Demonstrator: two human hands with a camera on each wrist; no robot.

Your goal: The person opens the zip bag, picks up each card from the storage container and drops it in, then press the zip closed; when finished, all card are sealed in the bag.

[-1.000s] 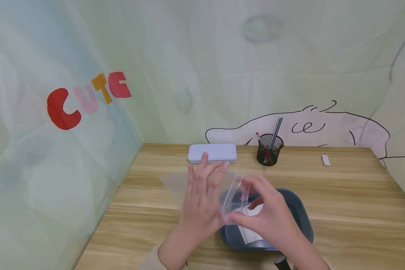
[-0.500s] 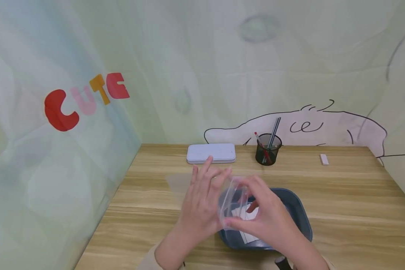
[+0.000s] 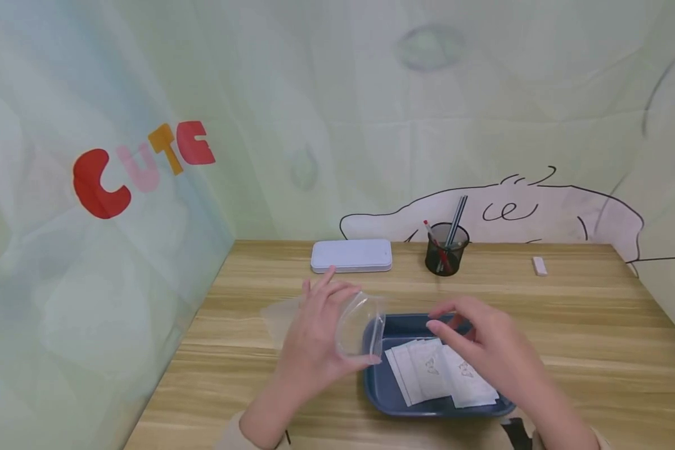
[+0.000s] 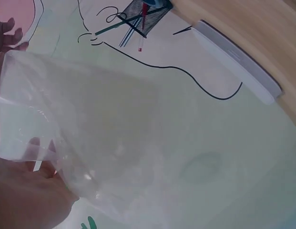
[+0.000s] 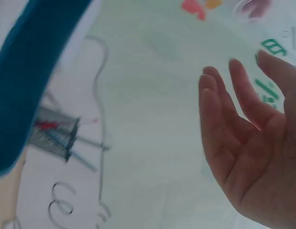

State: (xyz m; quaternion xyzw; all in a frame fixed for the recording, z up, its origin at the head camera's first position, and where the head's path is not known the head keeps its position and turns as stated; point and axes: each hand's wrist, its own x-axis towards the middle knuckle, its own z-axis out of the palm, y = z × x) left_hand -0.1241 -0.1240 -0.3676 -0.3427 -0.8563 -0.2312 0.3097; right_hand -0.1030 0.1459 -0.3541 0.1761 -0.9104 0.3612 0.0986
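Over the right part of the blue tray (image 3: 382, 384), a person's right hand (image 3: 489, 334) hangs with its fingers loosely curved and apart from the thumb; at the tray's left edge, the left hand (image 3: 312, 337) holds a clear bag (image 3: 360, 328) between fingers and thumb; overlapping white packets (image 3: 430, 375) lie in the tray, which sits on the wooden tabletop (image 3: 230, 375); beyond the tray are a pale case (image 3: 351, 255), a black mesh pen cup (image 3: 447, 253) and, farther right, a small white block (image 3: 540, 266).

The bag (image 3: 362, 328) is glossy plastic, the packets (image 3: 427, 370) matt, the table (image 3: 602, 350) wood-grained.
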